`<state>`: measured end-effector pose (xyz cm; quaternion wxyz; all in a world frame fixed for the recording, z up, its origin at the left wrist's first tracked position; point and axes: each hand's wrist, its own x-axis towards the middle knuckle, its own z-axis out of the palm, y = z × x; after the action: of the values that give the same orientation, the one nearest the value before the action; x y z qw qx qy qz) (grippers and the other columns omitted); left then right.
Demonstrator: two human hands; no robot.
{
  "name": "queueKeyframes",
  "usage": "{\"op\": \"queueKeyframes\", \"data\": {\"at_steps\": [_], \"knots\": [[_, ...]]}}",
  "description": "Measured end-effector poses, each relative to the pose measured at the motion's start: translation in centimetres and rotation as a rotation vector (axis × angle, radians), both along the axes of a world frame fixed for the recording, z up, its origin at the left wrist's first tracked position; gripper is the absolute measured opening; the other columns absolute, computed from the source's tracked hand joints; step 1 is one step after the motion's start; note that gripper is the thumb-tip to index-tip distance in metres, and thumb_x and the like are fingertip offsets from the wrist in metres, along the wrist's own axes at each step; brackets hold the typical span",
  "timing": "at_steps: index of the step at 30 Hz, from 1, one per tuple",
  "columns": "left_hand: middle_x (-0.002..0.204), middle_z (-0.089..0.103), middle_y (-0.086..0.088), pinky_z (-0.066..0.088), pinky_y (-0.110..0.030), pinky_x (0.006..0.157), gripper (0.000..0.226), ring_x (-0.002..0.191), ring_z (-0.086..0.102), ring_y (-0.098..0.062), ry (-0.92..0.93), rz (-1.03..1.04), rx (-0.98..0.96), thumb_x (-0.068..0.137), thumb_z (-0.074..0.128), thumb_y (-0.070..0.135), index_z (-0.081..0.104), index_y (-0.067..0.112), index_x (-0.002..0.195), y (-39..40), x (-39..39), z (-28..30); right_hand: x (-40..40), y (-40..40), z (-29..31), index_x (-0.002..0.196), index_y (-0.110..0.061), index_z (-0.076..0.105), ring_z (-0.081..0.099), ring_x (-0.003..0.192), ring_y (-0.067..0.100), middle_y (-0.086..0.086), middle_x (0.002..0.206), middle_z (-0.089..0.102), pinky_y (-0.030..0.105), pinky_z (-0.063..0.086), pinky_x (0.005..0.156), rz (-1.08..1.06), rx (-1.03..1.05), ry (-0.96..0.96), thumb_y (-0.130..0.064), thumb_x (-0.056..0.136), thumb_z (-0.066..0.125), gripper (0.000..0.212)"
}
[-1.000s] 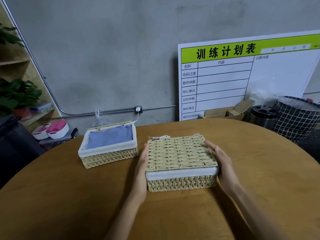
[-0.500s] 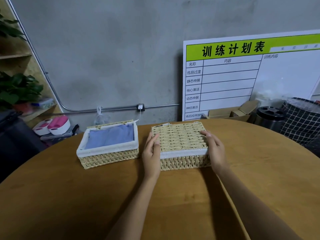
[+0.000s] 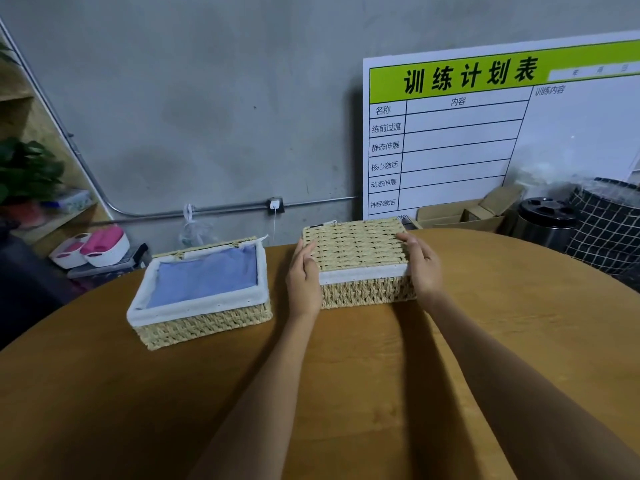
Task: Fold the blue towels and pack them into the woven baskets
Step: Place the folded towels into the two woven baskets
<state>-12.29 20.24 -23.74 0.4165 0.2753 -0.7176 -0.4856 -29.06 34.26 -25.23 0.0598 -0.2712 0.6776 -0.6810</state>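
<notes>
Two woven baskets stand side by side on the round wooden table (image 3: 346, 393). The left basket (image 3: 207, 323) is uncovered, white-lined, and a folded blue towel (image 3: 204, 277) lies flat inside it. The right basket (image 3: 360, 292) has its woven lid (image 3: 353, 242) down, so its contents are hidden. My left hand (image 3: 303, 278) grips that basket's left side, fingers over the lid's edge. My right hand (image 3: 420, 263) grips its right side the same way.
A white planning board (image 3: 485, 133) leans on the grey wall behind the table. A cardboard box (image 3: 460, 211), a black bin (image 3: 545, 220) and a checked hamper (image 3: 609, 226) stand at the right. Shelves with a plant (image 3: 24, 171) and pink-and-white tubs (image 3: 104, 245) are at the left.
Both hands have pushed the lidded basket away from me toward the table's far edge, beside the uncovered basket. The uncovered basket has stayed where it was.
</notes>
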Motion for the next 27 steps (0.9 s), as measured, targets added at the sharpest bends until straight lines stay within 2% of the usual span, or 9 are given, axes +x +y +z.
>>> {"op": "queueKeyframes", "data": {"at_steps": [3,6,9,11,12,14,18,23,27], "knots": [[0.161,0.028,0.008,0.029,0.007,0.085,0.041,0.134,0.042,0.007,-0.138,-0.078,-0.013,0.108,0.035,0.017,0.048,0.016,0.148,-0.4,0.9,1.1,0.2,0.4,0.8,0.126,-0.025,0.065,0.057,0.123,0.013,-0.006,0.131,0.063,0.042,0.043,0.110,-0.006,0.044,0.031,-0.040,0.105,0.039,0.036],[0.163,0.028,0.004,0.026,-0.017,0.108,0.048,0.146,0.031,-0.012,-0.311,-0.212,-0.123,0.109,0.036,0.036,0.034,0.025,0.155,-1.0,2.8,3.0,0.1,1.1,1.9,0.126,-0.023,0.066,0.053,0.127,0.021,0.003,0.136,0.058,0.048,0.042,0.110,-0.015,0.181,0.144,-0.043,0.105,0.040,0.039],[0.146,0.043,0.017,0.038,-0.030,0.106,0.044,0.128,0.045,-0.001,-0.319,-0.173,-0.312,0.107,0.037,0.041,0.041,0.030,0.150,-2.8,6.0,6.0,0.6,1.3,3.5,0.121,-0.016,0.071,0.050,0.125,0.027,0.008,0.138,0.054,0.045,0.042,0.103,-0.211,0.460,0.488,-0.043,0.104,0.043,0.042],[0.130,0.061,0.013,0.048,-0.025,0.089,0.033,0.097,0.058,0.005,-0.217,-0.052,-0.361,0.106,0.040,0.039,0.057,0.031,0.134,-5.4,8.9,8.1,2.4,0.3,5.1,0.116,-0.012,0.073,0.055,0.115,0.028,0.009,0.130,0.059,0.043,0.045,0.096,-0.216,0.458,0.686,-0.039,0.104,0.046,0.040],[0.121,0.068,0.007,0.048,-0.020,0.078,0.029,0.085,0.059,0.004,-0.179,0.022,-0.356,0.106,0.042,0.037,0.062,0.029,0.126,-7.2,10.4,8.8,3.5,-0.7,5.8,0.114,-0.011,0.072,0.056,0.111,0.027,0.009,0.126,0.061,0.042,0.046,0.094,-0.164,0.436,0.732,-0.037,0.104,0.046,0.039],[0.112,0.071,-0.004,0.045,-0.021,0.071,0.027,0.089,0.063,-0.011,-0.153,0.215,-0.332,0.105,0.045,0.032,0.066,0.020,0.117,-11.4,13.5,9.3,6.2,-3.4,7.1,0.116,-0.010,0.070,0.055,0.105,0.020,0.006,0.118,0.062,0.038,0.046,0.092,-0.012,0.403,0.756,-0.035,0.105,0.042,0.039],[0.128,0.060,-0.021,0.038,-0.038,0.087,0.032,0.114,0.055,-0.035,-0.339,0.484,-0.088,0.105,0.041,0.024,0.059,0.004,0.122,-18.5,18.9,7.4,10.7,-10.5,8.5,0.126,-0.012,0.065,0.056,0.111,0.020,0.008,0.121,0.063,0.035,0.043,0.095,0.228,0.331,0.665,-0.034,0.106,0.039,0.040],[0.141,0.049,-0.012,0.037,-0.040,0.100,0.044,0.124,0.049,-0.032,-0.330,0.364,0.246,0.109,0.030,0.033,0.050,0.004,0.136,-21.0,19.5,4.9,13.7,-17.8,8.0,0.139,-0.010,0.049,0.055,0.121,0.034,0.020,0.130,0.060,0.036,0.039,0.099,0.329,0.409,0.409,-0.038,0.107,0.036,0.045],[0.120,0.066,-0.023,0.051,-0.037,0.077,0.059,0.093,0.065,-0.032,-0.230,0.218,0.590,0.103,0.035,0.057,0.061,0.010,0.125,-22.4,18.9,4.6,14.5,-21.1,6.9,0.144,-0.008,0.037,0.045,0.133,0.034,0.020,0.144,0.048,0.039,0.033,0.108,0.354,0.386,-0.028,-0.047,0.106,0.028,0.055]]}}
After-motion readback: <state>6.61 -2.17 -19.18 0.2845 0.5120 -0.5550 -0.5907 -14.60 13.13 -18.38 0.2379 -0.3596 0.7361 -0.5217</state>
